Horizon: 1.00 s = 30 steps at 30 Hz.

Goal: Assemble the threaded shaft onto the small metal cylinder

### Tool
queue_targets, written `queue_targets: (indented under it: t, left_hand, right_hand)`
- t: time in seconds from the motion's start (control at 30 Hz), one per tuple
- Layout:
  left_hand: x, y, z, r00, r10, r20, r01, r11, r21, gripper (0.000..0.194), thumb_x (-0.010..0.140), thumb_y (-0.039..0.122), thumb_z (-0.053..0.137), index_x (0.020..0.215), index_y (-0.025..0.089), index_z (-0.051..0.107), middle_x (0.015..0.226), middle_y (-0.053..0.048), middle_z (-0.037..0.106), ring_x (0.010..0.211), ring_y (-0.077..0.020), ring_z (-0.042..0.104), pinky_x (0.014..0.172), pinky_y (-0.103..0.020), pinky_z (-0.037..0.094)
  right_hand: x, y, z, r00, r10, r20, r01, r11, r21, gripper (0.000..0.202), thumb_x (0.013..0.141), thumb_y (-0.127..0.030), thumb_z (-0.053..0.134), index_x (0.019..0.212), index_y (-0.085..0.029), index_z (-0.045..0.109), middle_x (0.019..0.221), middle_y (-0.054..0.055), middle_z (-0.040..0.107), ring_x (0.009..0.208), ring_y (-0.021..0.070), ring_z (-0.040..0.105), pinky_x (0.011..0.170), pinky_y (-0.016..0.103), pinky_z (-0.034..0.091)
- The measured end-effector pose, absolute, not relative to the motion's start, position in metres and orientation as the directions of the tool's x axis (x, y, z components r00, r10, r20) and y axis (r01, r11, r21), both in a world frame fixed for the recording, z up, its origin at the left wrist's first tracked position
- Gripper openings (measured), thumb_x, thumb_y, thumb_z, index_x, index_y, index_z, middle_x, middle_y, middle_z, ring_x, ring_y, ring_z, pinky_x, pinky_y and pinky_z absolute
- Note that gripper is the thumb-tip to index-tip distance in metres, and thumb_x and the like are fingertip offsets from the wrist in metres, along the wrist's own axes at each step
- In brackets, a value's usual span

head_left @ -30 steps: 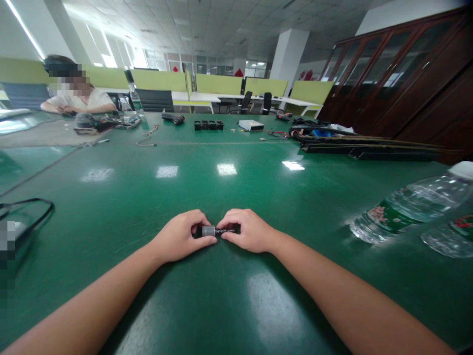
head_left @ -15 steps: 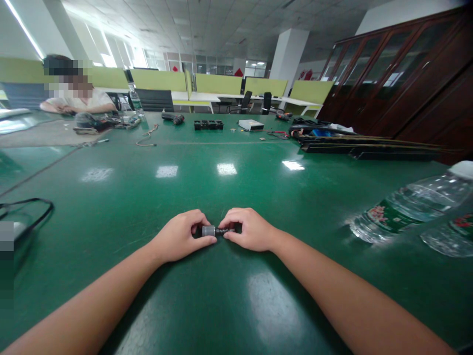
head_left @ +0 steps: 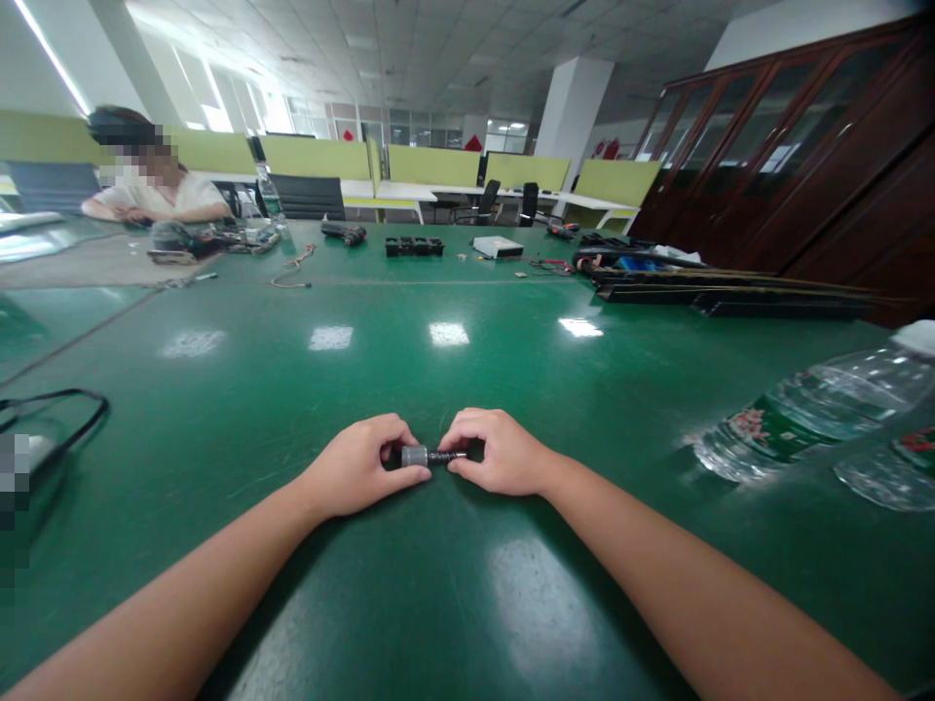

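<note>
Over the green table point(head_left: 409, 584), a small grey metal cylinder with a dark ridged shaft point(head_left: 414, 456) lies level between my two hands. My left hand point(head_left: 357, 467) pinches the cylinder body between thumb and fingers from the left. At the shaft on the right side, my right hand point(head_left: 507, 453) has its thumb and fingertips closed around it, with the thin tip of the shaft showing inside the curl of the fingers. Parts of the cylinder's left end are hidden by my left fingers.
Clear plastic water bottles point(head_left: 796, 419) stand at the right. A black cable point(head_left: 80, 397) loops at the left edge. Farther back are a black slotted part point(head_left: 414, 246), a white box point(head_left: 498, 247), a power drill point(head_left: 343, 233) and long dark rails point(head_left: 730, 292). Another person point(head_left: 161, 195) sits far left.
My right fingertips have slid slightly to the right along the shaft, and more of its ridged part shows. My left hand keeps its grip on the cylinder.
</note>
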<state>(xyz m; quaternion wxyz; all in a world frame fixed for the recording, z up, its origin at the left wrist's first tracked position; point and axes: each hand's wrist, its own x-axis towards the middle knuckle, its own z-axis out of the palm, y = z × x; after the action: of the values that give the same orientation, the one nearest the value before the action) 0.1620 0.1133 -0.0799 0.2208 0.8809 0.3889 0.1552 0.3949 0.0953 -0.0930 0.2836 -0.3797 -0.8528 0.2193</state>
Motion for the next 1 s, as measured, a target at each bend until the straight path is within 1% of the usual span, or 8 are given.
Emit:
queue_targets:
  t: [0.2,0.5,1.0]
  left_hand:
    - [0.162,0.114,-0.08,0.65,0.753,0.098,0.622,-0.602,0.501,0.03,0.08,0.048,0.067,0.087,0.019,0.065,0.076,0.0,0.057,0.068,-0.0155,0.052,0.061,-0.025,0.036]
    - [0.162,0.113,-0.08,0.647,0.757,0.096,0.631,-0.602,0.489,0.032,0.08,0.05,0.067,0.087,0.019,0.065,0.076,0.0,0.058,0.068,-0.0154,0.052,0.06,-0.025,0.036]
    - [0.163,0.112,-0.078,0.634,0.767,0.101,0.636,-0.591,0.496,0.032,0.08,0.05,0.066,0.085,0.018,0.065,0.075,0.0,0.058,0.067,-0.0151,0.052,0.06,-0.025,0.037]
  right_hand:
    - [0.396,0.096,-0.093,-0.544,0.777,0.316,0.54,0.613,-0.577,0.013,0.072,-0.014,0.072,0.084,-0.017,0.07,0.077,0.001,0.063,0.073,0.0137,0.056,0.068,0.025,0.044]
    - [0.4,0.096,-0.092,-0.532,0.786,0.315,0.558,0.605,-0.568,0.01,0.071,-0.012,0.071,0.08,-0.016,0.069,0.073,0.001,0.061,0.071,0.0133,0.054,0.067,0.025,0.042]
    - [0.407,0.099,-0.092,-0.509,0.803,0.311,0.602,0.59,-0.538,0.01,0.07,-0.011,0.071,0.078,-0.016,0.069,0.072,0.0,0.061,0.069,0.013,0.055,0.067,0.026,0.043]
